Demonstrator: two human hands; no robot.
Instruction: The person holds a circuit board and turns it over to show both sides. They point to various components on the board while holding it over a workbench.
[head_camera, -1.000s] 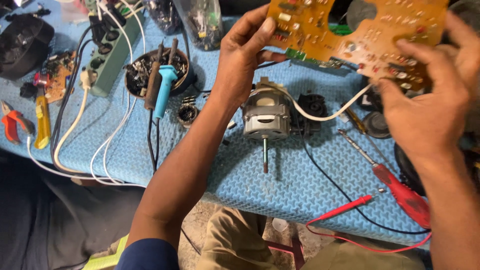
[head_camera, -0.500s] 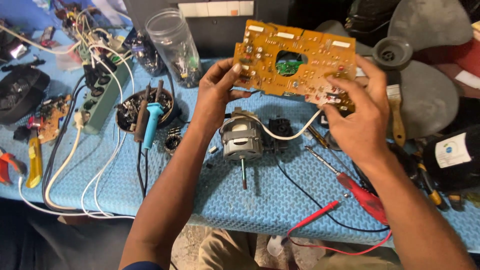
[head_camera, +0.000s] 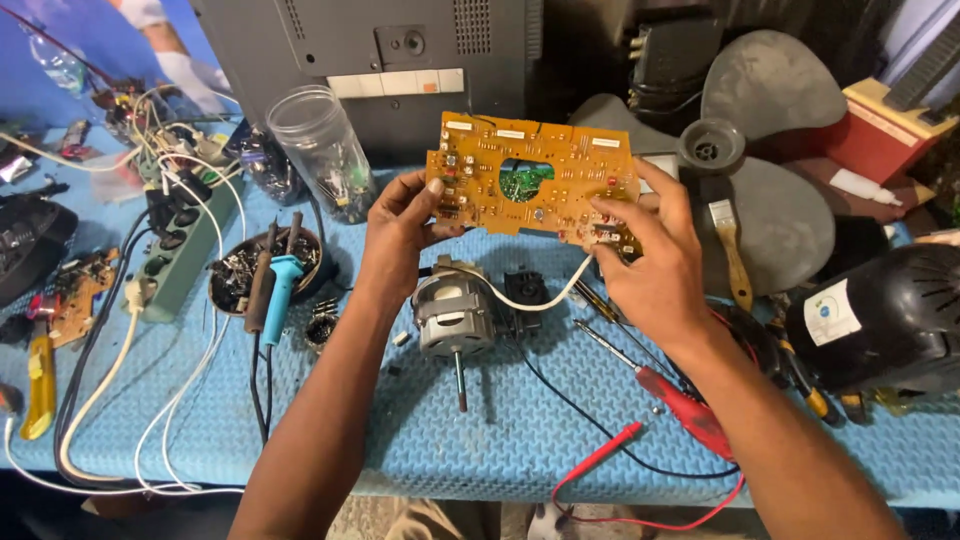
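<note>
Orange circuit board — white label strips, perhaps — left hand, right hand

A small electric motor is lying on the blue mat, a soldering iron resting left of it, a red probe right.
</note>
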